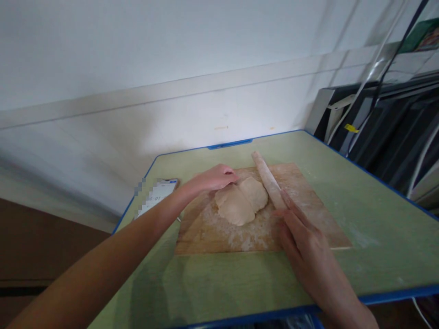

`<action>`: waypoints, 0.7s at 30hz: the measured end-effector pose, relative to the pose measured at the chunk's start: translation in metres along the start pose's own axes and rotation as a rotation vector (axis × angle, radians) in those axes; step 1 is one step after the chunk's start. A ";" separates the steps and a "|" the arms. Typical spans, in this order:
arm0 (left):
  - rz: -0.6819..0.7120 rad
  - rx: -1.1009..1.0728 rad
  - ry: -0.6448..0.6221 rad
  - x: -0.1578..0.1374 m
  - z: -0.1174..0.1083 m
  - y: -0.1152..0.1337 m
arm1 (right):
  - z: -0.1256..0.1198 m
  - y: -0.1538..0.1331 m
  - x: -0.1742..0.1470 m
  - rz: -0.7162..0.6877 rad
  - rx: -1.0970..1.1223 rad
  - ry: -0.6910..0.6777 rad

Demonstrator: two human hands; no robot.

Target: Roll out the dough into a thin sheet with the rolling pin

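A flattened piece of pale dough [240,201] lies on a floured wooden board [212,237], with a crease across it and an uneven outline. At the dough's far left edge is my left hand [219,177], its fingers curled closed as if pinching that edge; the fingertips are partly hidden. My right hand [302,230] grips the near end of a flour-dusted wooden rolling pin [268,179]. The pin slants away from me, just right of the dough, and its far end reaches past the board's back edge. Loose flour is scattered around the dough.
A phone [159,192] with a lit screen lies at the left, partly behind my left forearm. The green table [343,183] has a blue rim and stands against a white wall [192,114]. Dark panels [387,119] and cables rise beyond its right side.
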State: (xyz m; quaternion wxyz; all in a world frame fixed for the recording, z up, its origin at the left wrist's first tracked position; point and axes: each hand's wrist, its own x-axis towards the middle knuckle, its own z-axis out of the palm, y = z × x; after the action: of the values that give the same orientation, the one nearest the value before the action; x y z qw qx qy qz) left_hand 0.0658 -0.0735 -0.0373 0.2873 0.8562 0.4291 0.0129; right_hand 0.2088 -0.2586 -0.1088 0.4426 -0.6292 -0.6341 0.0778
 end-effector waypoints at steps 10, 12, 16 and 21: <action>0.065 0.086 -0.095 0.011 0.002 0.006 | 0.001 0.002 0.003 0.010 -0.017 0.081; 0.071 0.074 -0.108 0.011 0.001 0.004 | 0.002 0.002 0.003 0.015 -0.028 0.086; 0.073 0.042 -0.177 0.008 -0.001 0.003 | 0.004 0.003 0.002 0.002 -0.045 0.081; 0.061 0.051 -0.136 -0.003 -0.001 0.012 | 0.004 0.003 0.001 -0.024 -0.071 0.065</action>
State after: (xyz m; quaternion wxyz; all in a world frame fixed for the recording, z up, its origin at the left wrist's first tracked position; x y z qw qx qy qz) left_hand 0.0717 -0.0808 -0.0296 0.2933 0.8748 0.3826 -0.0477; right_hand 0.2080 -0.2551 -0.1125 0.4414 -0.6388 -0.6295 0.0295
